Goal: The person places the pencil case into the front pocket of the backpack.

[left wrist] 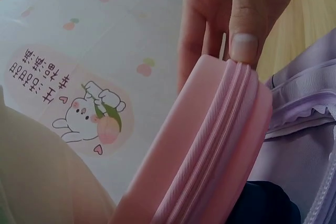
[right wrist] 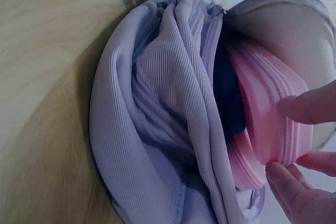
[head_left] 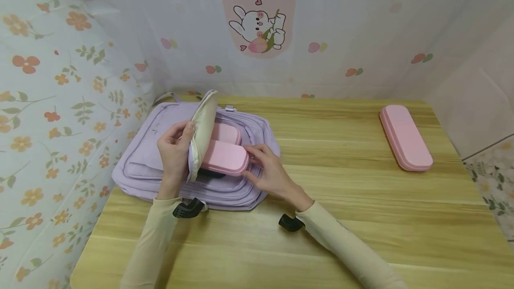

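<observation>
A lilac backpack (head_left: 140, 137) lies on the table with its front pocket opened. My left hand (head_left: 174, 150) grips the pocket's cream-lined flap (head_left: 205, 124) and keeps it lifted. With thumb and fingers, my right hand (head_left: 273, 173) pinches the outer end of a pink zippered case (head_left: 225, 157), which is partly inside the pocket. Behind it, a second pink case (head_left: 228, 133) sits in the pocket; the right wrist view shows part of that case (right wrist: 245, 163) beside the held one. Something dark (right wrist: 227, 95) is also inside, its kind unclear.
Another pink case (head_left: 406, 137) lies on the wooden table (head_left: 329, 182) at the far right. Floral fabric (head_left: 72, 115) hangs on the left, and a white curtain with a rabbit print (head_left: 257, 30) stands behind the table.
</observation>
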Tool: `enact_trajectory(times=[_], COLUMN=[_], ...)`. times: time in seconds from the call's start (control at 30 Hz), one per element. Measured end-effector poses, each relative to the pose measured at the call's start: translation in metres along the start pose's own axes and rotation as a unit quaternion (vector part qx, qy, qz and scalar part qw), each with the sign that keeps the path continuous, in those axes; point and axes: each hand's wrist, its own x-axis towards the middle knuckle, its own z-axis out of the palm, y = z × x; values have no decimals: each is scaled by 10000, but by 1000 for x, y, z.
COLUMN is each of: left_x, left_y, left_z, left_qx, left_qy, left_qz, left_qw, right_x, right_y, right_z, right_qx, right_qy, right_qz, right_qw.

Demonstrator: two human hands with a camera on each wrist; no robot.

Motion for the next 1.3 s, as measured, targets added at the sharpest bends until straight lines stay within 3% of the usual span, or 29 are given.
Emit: enact_trajectory(times=[0.3,0.53,0.87,1.13,1.3], left_x=[-4,-6,-6,-5,-5], left_y=[0,2,2,2,2], left_z=[1,1,-1,2,3], left_qx=[-41,18,-82,-181,20], left_qy=[-64,-41,-122,-223,-194], left_qz=[-14,3,-2,-18,-82], left_qw=[10000,10000,9999,9996,9998], right_x=[9,17,25,27,24], right_y=[-1,-4,-7,-5,-1], right_z=[14,23,33,32,24], right_qx=[124,49,7,1,-113], right_qy=[288,568,577,610,440], right_qz=[-76,178,523,577,508], right_qw=[9995,9982,9970,9965,9977])
